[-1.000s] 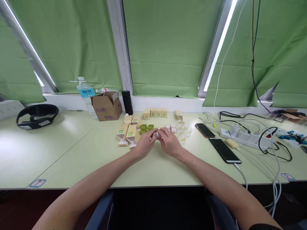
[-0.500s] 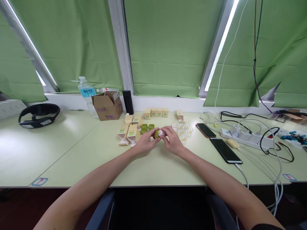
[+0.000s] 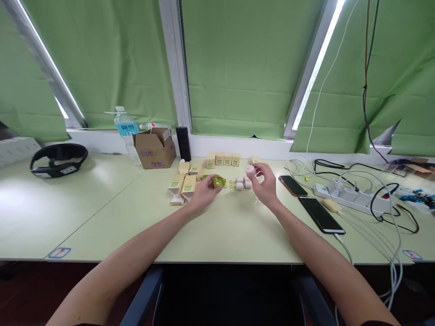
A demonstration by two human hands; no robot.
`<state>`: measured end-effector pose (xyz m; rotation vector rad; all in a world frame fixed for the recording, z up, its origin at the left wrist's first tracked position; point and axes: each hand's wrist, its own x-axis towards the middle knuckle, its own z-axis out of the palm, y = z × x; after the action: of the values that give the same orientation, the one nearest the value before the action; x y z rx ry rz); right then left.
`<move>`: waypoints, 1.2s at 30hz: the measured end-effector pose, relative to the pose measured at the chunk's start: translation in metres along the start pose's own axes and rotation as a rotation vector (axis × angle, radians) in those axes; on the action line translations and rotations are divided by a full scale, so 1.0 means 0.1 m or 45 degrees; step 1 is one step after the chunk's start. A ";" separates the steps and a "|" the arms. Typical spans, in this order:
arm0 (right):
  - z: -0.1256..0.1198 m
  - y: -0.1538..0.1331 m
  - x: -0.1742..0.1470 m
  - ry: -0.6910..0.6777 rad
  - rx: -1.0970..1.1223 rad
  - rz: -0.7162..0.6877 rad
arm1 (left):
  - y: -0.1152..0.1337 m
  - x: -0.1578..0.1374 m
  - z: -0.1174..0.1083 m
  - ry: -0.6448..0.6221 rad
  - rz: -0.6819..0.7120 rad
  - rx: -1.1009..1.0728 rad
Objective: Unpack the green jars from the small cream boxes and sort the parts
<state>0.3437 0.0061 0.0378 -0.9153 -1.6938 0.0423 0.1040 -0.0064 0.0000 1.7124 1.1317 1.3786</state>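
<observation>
In my left hand [image 3: 205, 192] is a small green cup-shaped piece [image 3: 219, 181], gripped by its edge between thumb and fingers. My right hand [image 3: 265, 184] pinches a pale pinkish-white cylinder [image 3: 250, 170] above the table. Below and left of it, several similar white cylinders [image 3: 239, 186] stand grouped. Tiny yellow-green parts [image 3: 231, 184] lie between the two hands. More green pieces are mostly covered by my left hand. Clear cups by my right hand are largely hidden.
Open cream cartons [image 3: 188, 185] stand left of my left hand, and a row of small cartons [image 3: 227, 159] sits behind. A brown cardboard box [image 3: 154, 154], a black cylinder [image 3: 183, 144], a headset [image 3: 59, 160], phones [image 3: 321, 214] and a power strip [image 3: 351, 198] with cables surround the work area.
My hands were together on the green piece and white cylinder. They have separated: the right moved right and up with the cylinder, the left slightly left with the green piece.
</observation>
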 end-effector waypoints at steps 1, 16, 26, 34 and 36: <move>-0.03 0.04 0.02 -0.066 -0.077 -0.010 | -0.01 0.01 -0.01 0.014 0.019 -0.008; -0.04 0.20 0.01 -0.880 -0.937 -0.125 | 0.08 -0.08 0.04 0.004 0.075 0.214; -0.02 0.22 -0.03 -0.894 -0.964 -0.110 | 0.13 -0.12 0.05 -0.032 0.111 0.258; -0.01 0.07 -0.04 -0.599 -0.632 -0.261 | 0.11 -0.13 0.05 -0.049 0.165 0.215; 0.04 0.01 -0.12 -0.545 -0.459 -0.336 | 0.12 -0.14 0.05 -0.059 0.183 0.210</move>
<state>0.3413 0.0019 0.0263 -0.9843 -2.2600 -0.2696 0.1105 -0.0238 0.0037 1.9665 1.1421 1.3547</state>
